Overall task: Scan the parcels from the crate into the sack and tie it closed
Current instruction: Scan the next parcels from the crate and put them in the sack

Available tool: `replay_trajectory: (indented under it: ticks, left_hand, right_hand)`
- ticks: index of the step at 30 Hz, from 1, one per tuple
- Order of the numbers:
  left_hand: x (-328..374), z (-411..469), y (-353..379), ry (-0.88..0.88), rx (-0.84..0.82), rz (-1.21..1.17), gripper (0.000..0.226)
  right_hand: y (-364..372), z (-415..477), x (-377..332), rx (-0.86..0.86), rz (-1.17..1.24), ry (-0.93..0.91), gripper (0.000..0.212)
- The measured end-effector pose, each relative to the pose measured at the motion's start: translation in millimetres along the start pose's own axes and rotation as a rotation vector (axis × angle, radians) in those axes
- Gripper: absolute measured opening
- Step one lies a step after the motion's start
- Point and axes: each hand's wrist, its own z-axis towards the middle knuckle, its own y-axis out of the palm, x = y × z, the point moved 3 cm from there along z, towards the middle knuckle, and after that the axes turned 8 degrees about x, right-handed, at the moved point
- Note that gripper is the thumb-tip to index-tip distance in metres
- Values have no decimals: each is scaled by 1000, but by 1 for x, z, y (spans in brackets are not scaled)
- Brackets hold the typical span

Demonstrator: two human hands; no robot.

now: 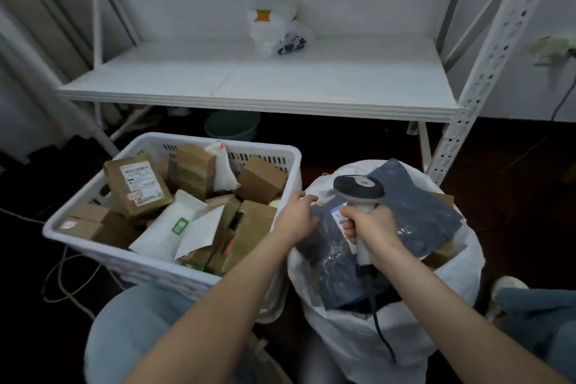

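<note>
A white plastic crate at the left holds several brown boxes and white mailer bags. To its right stands an open white sack with dark grey mailer parcels inside. My right hand grips the handle of a grey and white barcode scanner, whose head points down over a grey parcel's label. My left hand rests on the left edge of that grey parcel at the sack's mouth, fingers curled over it.
A white metal shelf stands behind, with a white plastic bag on it. A green basin sits under the shelf. Cables lie on the dark floor at the left. My knees in jeans are at the bottom.
</note>
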Motion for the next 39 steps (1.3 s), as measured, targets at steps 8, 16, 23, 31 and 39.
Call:
replay_trajectory:
  ticks: [8, 16, 23, 31, 39]
  left_hand:
    - [-120, -8, -60, -257, 65, 131, 58]
    - [-229, -1, -36, -607, -135, 157, 104]
    - [-246, 8, -37, -591, -8, 334, 26]
    - [-151, 22, -136, -406, 376, -629, 17]
    - [-47, -3, -127, -140, -149, -681, 25]
  right_hand:
    - [125, -15, -20, -190, -34, -13, 11]
    - [188, -4, 14, -286, -42, 153, 16]
    - [176, 17, 35, -226, -17, 214, 8]
    - [116, -3, -4, -126, 169, 18, 10]
    - [11, -17, -24, -48, 193, -67, 14]
